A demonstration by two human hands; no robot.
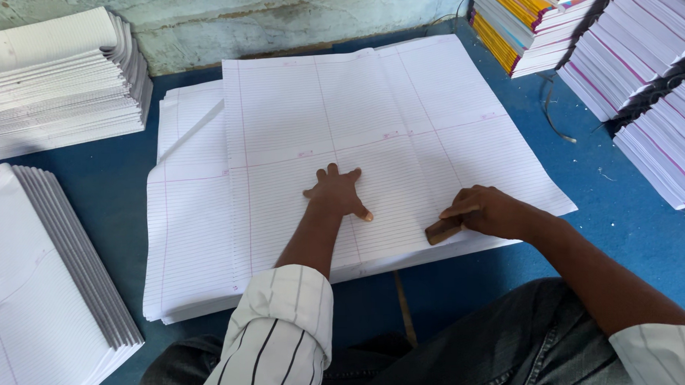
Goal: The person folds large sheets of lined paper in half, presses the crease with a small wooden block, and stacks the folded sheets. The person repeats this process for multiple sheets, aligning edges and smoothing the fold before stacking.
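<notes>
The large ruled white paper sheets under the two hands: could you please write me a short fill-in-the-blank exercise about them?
1. The left hand lies flat, fingers spread, on the top large ruled white paper sheet, which is ____ in colour.
2. The right hand holds a small brown ____ block.
3. The paper rests on a ____ floor covering.
4. The pile of folded white sheets lies on the person's ____ side.

Missing words: white; wooden; blue; left

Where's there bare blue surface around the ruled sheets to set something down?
Bare table shows right of the ruled sheets, before the notebook stacks, and between them and the folded piles at left. The far corners are crowded.
</notes>
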